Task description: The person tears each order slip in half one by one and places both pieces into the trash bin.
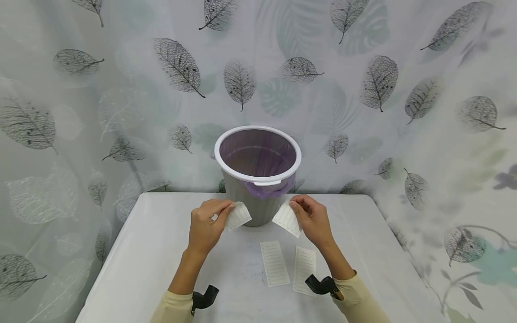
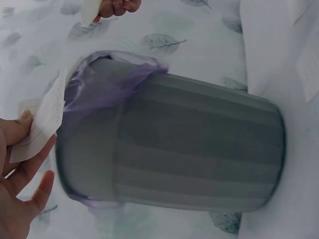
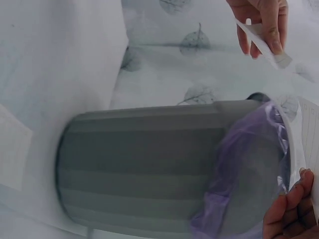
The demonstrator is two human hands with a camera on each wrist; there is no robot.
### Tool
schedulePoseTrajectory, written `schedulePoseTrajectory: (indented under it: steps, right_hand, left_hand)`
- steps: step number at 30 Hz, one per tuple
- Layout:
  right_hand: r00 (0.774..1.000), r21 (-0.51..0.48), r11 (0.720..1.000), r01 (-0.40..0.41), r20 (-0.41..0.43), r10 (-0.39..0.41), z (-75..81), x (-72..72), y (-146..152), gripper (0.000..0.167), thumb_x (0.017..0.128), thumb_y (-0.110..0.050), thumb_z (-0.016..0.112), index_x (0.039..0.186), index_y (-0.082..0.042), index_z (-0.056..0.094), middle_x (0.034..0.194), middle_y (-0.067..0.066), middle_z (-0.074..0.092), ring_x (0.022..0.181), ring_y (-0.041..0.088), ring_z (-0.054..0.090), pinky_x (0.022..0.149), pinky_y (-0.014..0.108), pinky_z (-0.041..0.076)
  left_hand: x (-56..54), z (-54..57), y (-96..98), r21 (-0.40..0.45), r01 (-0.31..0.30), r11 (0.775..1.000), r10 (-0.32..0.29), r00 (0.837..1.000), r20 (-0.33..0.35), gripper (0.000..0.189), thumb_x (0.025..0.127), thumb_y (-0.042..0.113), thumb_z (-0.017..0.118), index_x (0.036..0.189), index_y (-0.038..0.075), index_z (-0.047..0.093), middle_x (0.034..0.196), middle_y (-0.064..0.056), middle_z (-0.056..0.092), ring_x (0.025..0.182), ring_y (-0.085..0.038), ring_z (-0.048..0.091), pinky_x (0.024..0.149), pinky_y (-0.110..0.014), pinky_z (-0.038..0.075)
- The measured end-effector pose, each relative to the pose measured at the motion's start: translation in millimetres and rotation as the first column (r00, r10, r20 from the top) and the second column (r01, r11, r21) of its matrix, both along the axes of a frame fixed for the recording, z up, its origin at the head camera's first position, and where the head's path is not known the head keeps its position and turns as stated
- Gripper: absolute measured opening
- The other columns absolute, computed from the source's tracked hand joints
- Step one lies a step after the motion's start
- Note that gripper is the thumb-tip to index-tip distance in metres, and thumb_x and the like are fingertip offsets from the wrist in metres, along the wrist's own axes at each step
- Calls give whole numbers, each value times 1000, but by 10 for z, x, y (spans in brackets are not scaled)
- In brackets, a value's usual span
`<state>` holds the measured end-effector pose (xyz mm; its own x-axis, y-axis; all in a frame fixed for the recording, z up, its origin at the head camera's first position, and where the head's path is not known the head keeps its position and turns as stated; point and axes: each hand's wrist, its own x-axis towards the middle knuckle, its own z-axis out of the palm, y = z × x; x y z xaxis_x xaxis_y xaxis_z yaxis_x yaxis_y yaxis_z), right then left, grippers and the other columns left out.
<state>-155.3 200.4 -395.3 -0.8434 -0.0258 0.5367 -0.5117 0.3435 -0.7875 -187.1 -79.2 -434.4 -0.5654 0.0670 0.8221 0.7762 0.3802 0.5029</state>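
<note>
My left hand (image 1: 205,224) pinches a small piece of lined white paper (image 1: 238,216) between thumb and fingers. Opposite it, my right hand (image 1: 316,223) pinches another lined piece (image 1: 287,220), which has small boxes along one edge. The two pieces are apart, held in front of a grey trash bin (image 1: 258,211) with a white rim. In the left wrist view the left hand's paper (image 2: 45,119) hangs near the bin's mouth. The right wrist view shows the right hand (image 3: 294,206) beside the rim, its paper (image 3: 310,134) partly out of frame.
Two lined paper slips (image 1: 275,264) lie on the white-covered table (image 1: 141,269), near my right forearm. A purple bag (image 1: 268,190) lines the bin and folds over its rim. Behind the table hangs a leaf-patterned curtain (image 1: 274,40).
</note>
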Motion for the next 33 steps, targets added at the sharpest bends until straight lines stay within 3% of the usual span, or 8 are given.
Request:
schedulePoseTrajectory:
  steps: [8,12,14,18,21,28,33]
  right_hand:
    - [997,-11,1000,-26,-72,26,244,-170,-21,4,98,11,64,97,12,68,80,17,67,65,15,59,55,19,47]
    - [995,-23,999,-45,-86,43,226,-336,3,4,98,11,64,97,10,68,80,16,67,65,15,58,54,19,46]
    - [994,-23,998,-52,-98,49,207,-428,19,5,98,10,65,98,9,69,81,15,68,65,15,59,54,20,47]
    - [990,-7,998,-64,-127,63,238,-569,33,5,98,7,67,100,6,71,84,14,70,67,15,60,55,19,48]
    - [985,3,997,-73,-156,72,341,-633,9,4,98,9,66,100,9,70,85,18,69,67,17,60,55,19,48]
    - [974,14,996,-92,-205,93,742,-618,-106,5,97,13,63,98,16,67,87,26,68,67,18,60,57,18,47]
    - [977,16,997,-76,-201,78,836,-711,-148,7,98,10,65,99,16,68,87,27,68,66,20,59,58,18,46]
  left_hand:
    - [-111,344,100,4,24,1000,-23,999,-47,8,88,-3,82,95,0,81,91,-6,78,78,-21,72,82,-38,56]
    - [-169,503,160,5,18,1000,-18,997,-74,9,88,-3,82,96,-1,81,91,-7,78,79,-22,72,78,-40,57]
    - [-208,566,184,4,15,1000,-15,996,-85,9,88,-2,82,97,-1,81,91,-8,78,79,-23,72,70,-38,56]
    - [-294,661,215,-6,17,1000,-18,994,-111,7,90,0,81,96,-2,81,89,-10,77,78,-24,73,63,-38,56]
    - [-347,733,211,-14,24,1000,-26,992,-124,5,90,0,80,95,-2,81,89,-11,77,77,-25,73,64,-39,58]
    - [-438,872,231,-5,14,1000,-14,995,-95,5,91,1,79,94,-3,80,88,-12,77,72,-23,71,63,-38,55]
    - [-540,933,256,6,-3,1000,4,997,-76,7,93,3,78,94,-4,80,88,-12,77,70,-21,69,63,-34,54]
